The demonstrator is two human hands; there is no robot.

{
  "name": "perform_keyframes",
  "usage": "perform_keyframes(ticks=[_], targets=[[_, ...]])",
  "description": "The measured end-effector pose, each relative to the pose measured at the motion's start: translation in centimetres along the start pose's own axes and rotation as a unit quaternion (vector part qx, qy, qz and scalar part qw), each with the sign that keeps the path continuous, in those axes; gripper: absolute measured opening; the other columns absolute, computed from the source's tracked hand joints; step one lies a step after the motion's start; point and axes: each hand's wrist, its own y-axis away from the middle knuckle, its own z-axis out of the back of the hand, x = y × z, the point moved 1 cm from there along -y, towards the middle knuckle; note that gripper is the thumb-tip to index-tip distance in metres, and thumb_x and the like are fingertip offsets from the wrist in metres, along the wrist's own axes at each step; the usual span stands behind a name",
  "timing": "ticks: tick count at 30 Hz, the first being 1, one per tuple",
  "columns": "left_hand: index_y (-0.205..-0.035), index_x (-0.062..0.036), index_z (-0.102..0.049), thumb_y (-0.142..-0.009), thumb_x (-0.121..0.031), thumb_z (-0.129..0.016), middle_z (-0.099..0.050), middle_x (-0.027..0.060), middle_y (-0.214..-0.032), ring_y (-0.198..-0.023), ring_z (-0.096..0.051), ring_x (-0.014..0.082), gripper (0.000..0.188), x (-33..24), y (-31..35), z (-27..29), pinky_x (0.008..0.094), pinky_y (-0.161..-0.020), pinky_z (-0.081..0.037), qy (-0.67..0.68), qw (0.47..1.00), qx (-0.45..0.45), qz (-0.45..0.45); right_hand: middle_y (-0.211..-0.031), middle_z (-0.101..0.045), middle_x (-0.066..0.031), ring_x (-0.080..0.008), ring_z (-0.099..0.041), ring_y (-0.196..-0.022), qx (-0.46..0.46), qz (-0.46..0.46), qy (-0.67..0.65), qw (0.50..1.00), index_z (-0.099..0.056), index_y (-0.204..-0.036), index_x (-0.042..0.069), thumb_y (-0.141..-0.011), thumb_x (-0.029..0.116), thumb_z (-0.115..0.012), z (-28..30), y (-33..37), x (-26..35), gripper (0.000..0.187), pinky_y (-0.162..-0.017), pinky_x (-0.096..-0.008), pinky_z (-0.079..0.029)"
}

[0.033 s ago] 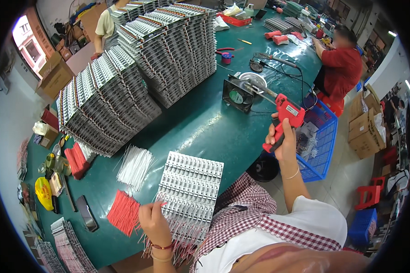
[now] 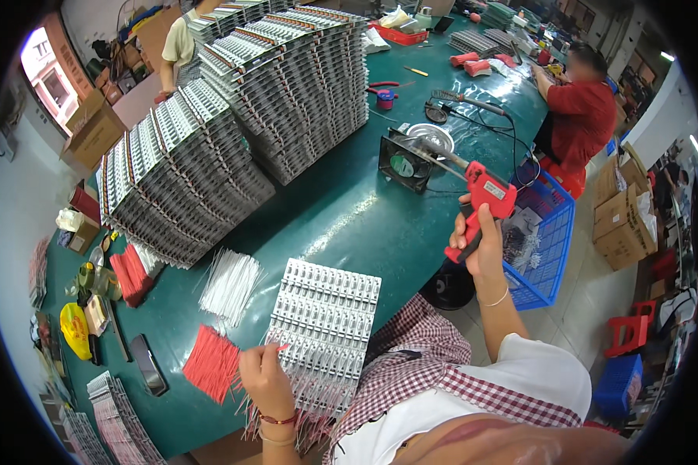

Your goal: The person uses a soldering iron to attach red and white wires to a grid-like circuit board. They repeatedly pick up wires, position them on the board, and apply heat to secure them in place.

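Observation:
My right hand (image 2: 481, 240) is wrapped round the black-and-red grip of a red soldering gun (image 2: 492, 192), raised over the table's right edge. Its metal tip reaches toward a small black fan (image 2: 405, 161) and a round metal dish (image 2: 430, 138). My left hand (image 2: 262, 380) pinches a short red wire (image 2: 282, 347) at the left side of a panel of silvery-white parts in rows (image 2: 326, 302). Red and white wires hang from the panel's near rows. Beside that hand lies a bundle of red wires (image 2: 211, 363), with a bundle of white wires (image 2: 231, 287) beyond it.
Tall stacks of similar panels (image 2: 287, 85) fill the table's far left. A phone (image 2: 147, 364) lies at the left, near a yellow bag (image 2: 74, 329). A soldering iron on its cord (image 2: 473, 101) rests farther back. Below the right edge stands a blue basket (image 2: 554, 248). A co-worker in red (image 2: 582, 116) sits beyond.
My right hand and the soldering gun have shifted very slightly left and down. My left hand has moved a touch to the right with the red wire still pinched.

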Motion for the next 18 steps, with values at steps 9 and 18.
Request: perform_keyframes(ticks=[9,18], targets=[[-0.086,-0.0042,-0.063,-0.074,0.004,-0.061,-0.059,0.0089,-0.080,-0.077,-0.055,0.0274,0.014,-2.9,-0.7,-1.3,0.0378,-0.068,-0.043,0.057,0.997,0.027,-0.043,-0.070,-0.058,-0.0086,-0.0120,-0.053,-0.052,0.104,-0.121,-0.042,0.986,-0.051,-0.117,0.000,-0.092,0.031,-0.060,-3.8,2.9,-2.4,0.041,-0.052,-0.0285,-0.048],[-0.087,-0.0048,-0.063,-0.075,0.002,-0.063,-0.061,0.0077,-0.074,-0.070,-0.056,0.0252,0.014,-2.8,0.0,-1.3,0.0367,-0.066,-0.044,0.076,0.995,0.034,-0.057,-0.071,-0.059,-0.0093,-0.0116,-0.053,-0.052,0.154,-0.150,-0.014,0.976,-0.050,-0.119,-0.001,-0.091,0.032,-0.062,-4.5,4.2,-3.1,0.045,-0.052,-0.0282,-0.048]])
